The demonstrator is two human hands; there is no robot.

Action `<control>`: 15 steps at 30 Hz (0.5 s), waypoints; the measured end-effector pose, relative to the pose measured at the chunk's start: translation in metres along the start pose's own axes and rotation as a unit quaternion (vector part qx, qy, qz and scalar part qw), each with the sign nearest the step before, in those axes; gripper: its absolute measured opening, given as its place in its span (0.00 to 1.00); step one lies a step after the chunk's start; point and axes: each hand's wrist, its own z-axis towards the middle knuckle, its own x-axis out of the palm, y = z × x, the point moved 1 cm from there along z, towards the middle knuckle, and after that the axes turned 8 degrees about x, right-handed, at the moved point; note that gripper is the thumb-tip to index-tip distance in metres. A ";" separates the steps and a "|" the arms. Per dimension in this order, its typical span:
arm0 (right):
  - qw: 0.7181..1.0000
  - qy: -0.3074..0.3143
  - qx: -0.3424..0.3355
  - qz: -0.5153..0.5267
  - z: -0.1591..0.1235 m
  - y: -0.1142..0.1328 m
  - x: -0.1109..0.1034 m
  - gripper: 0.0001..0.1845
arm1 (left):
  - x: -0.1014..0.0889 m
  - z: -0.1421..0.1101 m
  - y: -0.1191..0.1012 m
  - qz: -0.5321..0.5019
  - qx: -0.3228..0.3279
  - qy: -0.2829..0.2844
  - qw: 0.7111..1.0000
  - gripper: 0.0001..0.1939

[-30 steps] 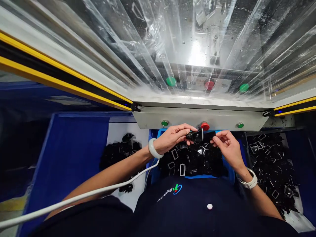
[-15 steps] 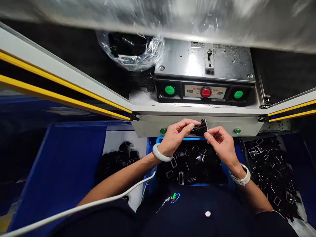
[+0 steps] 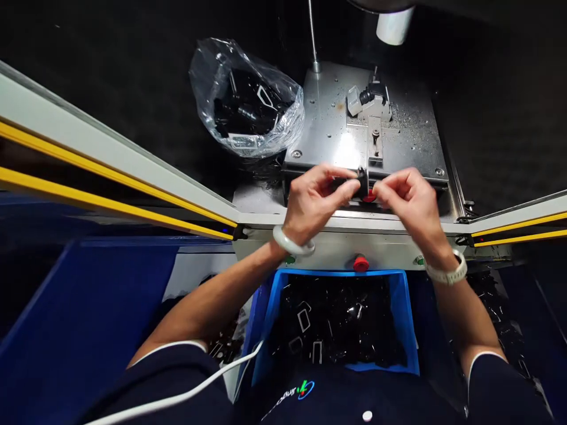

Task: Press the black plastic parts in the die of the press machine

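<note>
My left hand [image 3: 323, 198] is closed, with thumb and fingers pinching a small black plastic part [image 3: 362, 180]. A thin pale edge shows on the part's right side. Opposite it, my right hand [image 3: 410, 203] is closed in a pinch, its fingertips at that right edge. Both hands are raised in front of the press bed [image 3: 328, 136], partly hiding the red button [image 3: 369, 196] on its front. Behind them a metal fixture [image 3: 381, 109] stands on the bed with a black piece [image 3: 374, 93] on it.
A clear plastic bag [image 3: 283, 121] of black parts stands left of the bed. Below my hands, a blue bin [image 3: 410, 330] holds many black parts and frames. Yellow-striped guards [image 3: 133, 189] flank the opening. A red knob [image 3: 361, 263] sits on the front panel. A white cable [image 3: 199, 381] crosses my left side.
Both hands have moved up and forward with the black plastic part, from above the bin to the press bed's front. The view has shifted, and the fixture and the bag now show fully.
</note>
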 end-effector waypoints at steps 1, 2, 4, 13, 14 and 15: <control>0.997 -0.043 -0.044 -0.039 0.029 0.006 -0.001 0.10 | -0.001 0.019 0.005 0.008 0.011 -0.017 1.000 0.09; 0.989 -0.090 -0.079 -0.083 0.060 0.012 -0.001 0.10 | -0.001 0.038 0.012 0.016 0.020 -0.032 0.999 0.09; 0.970 -0.149 -0.083 -0.173 0.123 0.018 0.005 0.19 | 0.000 0.077 0.029 0.032 0.020 -0.058 0.998 0.08; 0.950 -0.043 -0.122 -0.283 0.160 0.045 -0.011 0.30 | 0.003 0.212 0.094 0.092 -0.084 -0.045 0.991 0.16; 0.940 -0.030 -0.139 -0.310 0.129 0.046 -0.027 0.29 | 0.006 0.223 0.096 0.091 -0.094 -0.032 0.991 0.16; 0.929 -0.015 -0.149 -0.338 0.095 0.044 -0.046 0.28 | 0.012 0.233 0.097 0.087 -0.101 -0.018 0.991 0.16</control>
